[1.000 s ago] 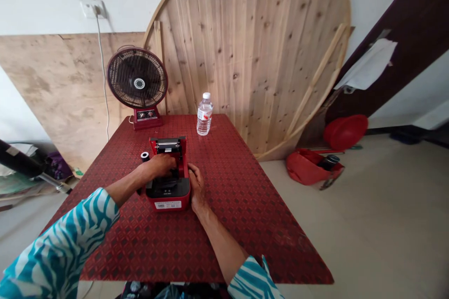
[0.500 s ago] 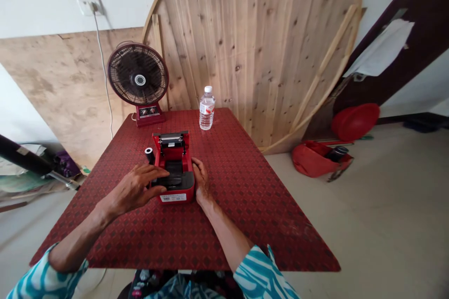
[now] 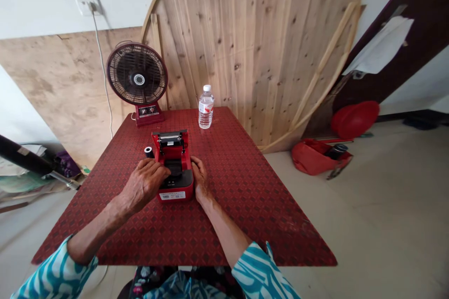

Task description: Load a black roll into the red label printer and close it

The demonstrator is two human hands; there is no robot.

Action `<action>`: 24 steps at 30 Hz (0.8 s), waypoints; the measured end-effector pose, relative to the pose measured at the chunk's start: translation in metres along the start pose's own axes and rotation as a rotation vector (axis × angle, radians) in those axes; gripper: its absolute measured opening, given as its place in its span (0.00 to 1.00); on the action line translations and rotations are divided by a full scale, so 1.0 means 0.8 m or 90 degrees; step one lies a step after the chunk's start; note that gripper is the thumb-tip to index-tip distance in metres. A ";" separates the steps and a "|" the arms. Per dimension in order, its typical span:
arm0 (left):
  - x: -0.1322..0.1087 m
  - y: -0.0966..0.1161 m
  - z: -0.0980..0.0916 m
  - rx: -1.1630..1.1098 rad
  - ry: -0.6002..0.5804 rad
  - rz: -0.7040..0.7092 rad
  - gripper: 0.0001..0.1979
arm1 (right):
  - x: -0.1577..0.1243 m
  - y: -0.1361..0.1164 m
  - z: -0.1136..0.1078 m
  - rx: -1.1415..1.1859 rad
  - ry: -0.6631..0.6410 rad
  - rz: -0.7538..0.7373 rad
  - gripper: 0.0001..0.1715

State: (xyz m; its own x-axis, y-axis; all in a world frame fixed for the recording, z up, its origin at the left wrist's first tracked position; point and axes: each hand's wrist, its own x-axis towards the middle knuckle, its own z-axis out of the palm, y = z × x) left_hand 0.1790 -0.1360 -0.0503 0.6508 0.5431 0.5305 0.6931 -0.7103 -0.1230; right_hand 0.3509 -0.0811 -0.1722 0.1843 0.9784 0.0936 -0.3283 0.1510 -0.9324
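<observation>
A small red and black printer (image 3: 175,195) sits on the table with its lid (image 3: 170,139) raised and its compartment uncovered. Inside the compartment lies something dark, perhaps a black roll (image 3: 173,167). My right hand (image 3: 201,181) is closed round the printer's right side. My left hand (image 3: 147,181) reaches over the left edge with its fingers bent and pressed together, tips at the compartment; what they hold, if anything, is hidden. Beyond that hand, a small black roll with a white core (image 3: 148,151) stands on the table.
The table (image 3: 245,224) has a red patterned cover. At its far end stand a fan (image 3: 138,74) and a clear water bottle (image 3: 206,108). A large round wooden board (image 3: 245,56) leans on the wall behind. A red bag (image 3: 312,159) lies on the floor to the right.
My left hand's fingers lay stretched across the printer's front; now they are bent together and slightly higher, over the compartment's left side. My right hand stays on the printer.
</observation>
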 end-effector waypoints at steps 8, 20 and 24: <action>-0.017 0.027 -0.004 -0.007 -0.001 0.008 0.12 | 0.002 0.001 0.000 -0.008 -0.001 0.002 0.19; -0.039 0.044 0.009 -0.040 0.093 -0.047 0.09 | 0.055 -0.020 0.015 0.001 -0.016 -0.019 0.24; -0.043 0.044 0.014 -0.038 0.115 -0.057 0.09 | 0.092 -0.044 0.032 -0.008 -0.050 -0.021 0.27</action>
State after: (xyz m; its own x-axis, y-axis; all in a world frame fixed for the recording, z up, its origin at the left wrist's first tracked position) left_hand 0.1847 -0.1748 -0.0819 0.5171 0.5199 0.6800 0.7228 -0.6907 -0.0215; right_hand 0.3521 -0.0108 -0.1235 0.1221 0.9809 0.1512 -0.3108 0.1825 -0.9328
